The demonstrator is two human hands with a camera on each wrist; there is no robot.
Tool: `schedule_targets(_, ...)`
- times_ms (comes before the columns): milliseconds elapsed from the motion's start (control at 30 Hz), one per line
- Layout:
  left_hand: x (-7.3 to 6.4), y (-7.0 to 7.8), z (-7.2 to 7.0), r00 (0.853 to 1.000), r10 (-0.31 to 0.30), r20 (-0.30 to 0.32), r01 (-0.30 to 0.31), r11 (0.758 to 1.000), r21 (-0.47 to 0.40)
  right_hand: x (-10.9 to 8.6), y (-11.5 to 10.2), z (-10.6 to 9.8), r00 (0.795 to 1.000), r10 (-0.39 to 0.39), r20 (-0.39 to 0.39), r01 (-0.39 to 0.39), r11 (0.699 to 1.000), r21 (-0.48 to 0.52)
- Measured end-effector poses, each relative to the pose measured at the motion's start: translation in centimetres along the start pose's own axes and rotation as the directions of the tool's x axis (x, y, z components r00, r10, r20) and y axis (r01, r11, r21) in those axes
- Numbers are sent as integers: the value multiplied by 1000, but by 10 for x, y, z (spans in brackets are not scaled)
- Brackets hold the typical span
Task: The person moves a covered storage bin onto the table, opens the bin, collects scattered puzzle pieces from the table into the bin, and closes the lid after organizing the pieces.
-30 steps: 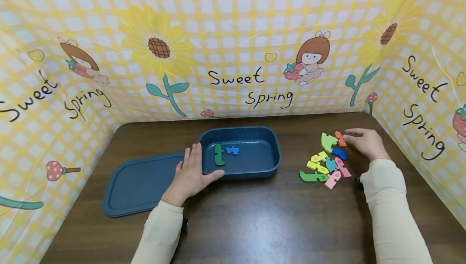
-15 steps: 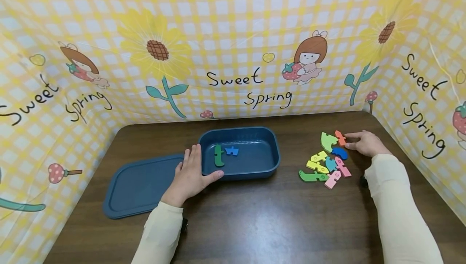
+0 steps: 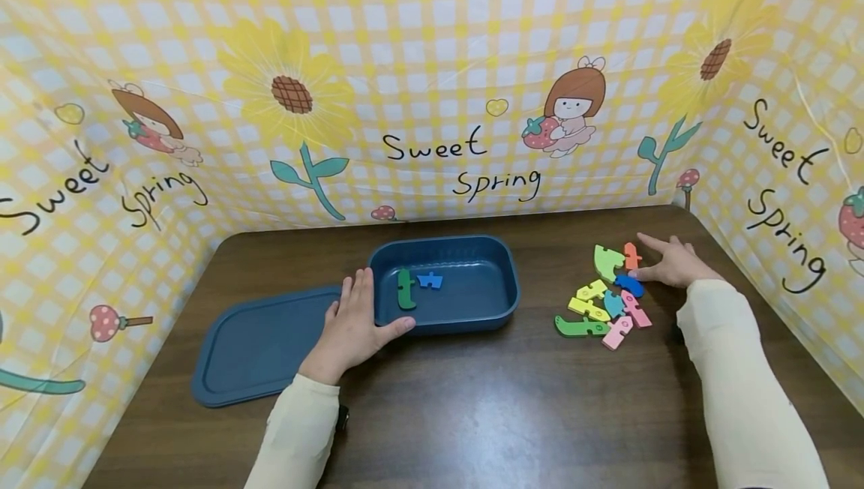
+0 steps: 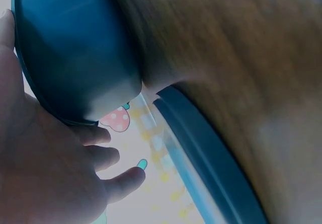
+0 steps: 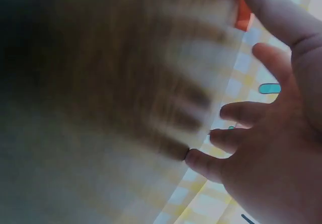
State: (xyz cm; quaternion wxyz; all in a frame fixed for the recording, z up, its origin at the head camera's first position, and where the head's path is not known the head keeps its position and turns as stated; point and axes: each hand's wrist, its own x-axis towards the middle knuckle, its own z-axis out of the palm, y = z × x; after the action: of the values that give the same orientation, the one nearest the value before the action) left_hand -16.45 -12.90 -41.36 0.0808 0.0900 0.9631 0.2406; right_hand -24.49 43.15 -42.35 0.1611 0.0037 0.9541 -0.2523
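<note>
My left hand (image 3: 347, 328) rests along the left end of a dark blue box (image 3: 466, 316), fingers straight and thumb over its near rim. Inside the box lie a green puzzle piece (image 3: 405, 290) and a small blue puzzle piece (image 3: 430, 280). My right hand (image 3: 675, 262) is spread at the right of a group of loose pieces, holding nothing. Its thumb tip is by a dark blue piece (image 3: 631, 286), and its index finger reaches past an orange piece (image 3: 631, 256). In the right wrist view only part of the orange piece (image 5: 243, 16) shows beyond the thumb.
A flat blue lid (image 3: 263, 346) lies left of the box, partly behind the left hand. Beside the orange piece are a light green piece (image 3: 608, 262), yellow (image 3: 589, 310), pink (image 3: 617, 333), teal (image 3: 613, 304) and green (image 3: 580, 327) pieces. A patterned cloth (image 3: 432, 84) surrounds the table.
My right thumb and index finger have spread apart, the thumb shifting toward the dark blue piece. The orange piece has turned more upright. My left hand stays on the box.
</note>
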Motion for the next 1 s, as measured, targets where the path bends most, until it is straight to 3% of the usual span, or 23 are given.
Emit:
schedule_targets(567, 1, -2, 1, 1000, -3, -1, 3, 1000, 8, 11, 2, -6, 994, -78, 71, 77, 997, 10)
schedule_targets(1000, 0, -1, 0, 1000, 0, 1, 0, 1000, 1, 8, 6, -8, 995, -63, 74, 59, 997, 56)
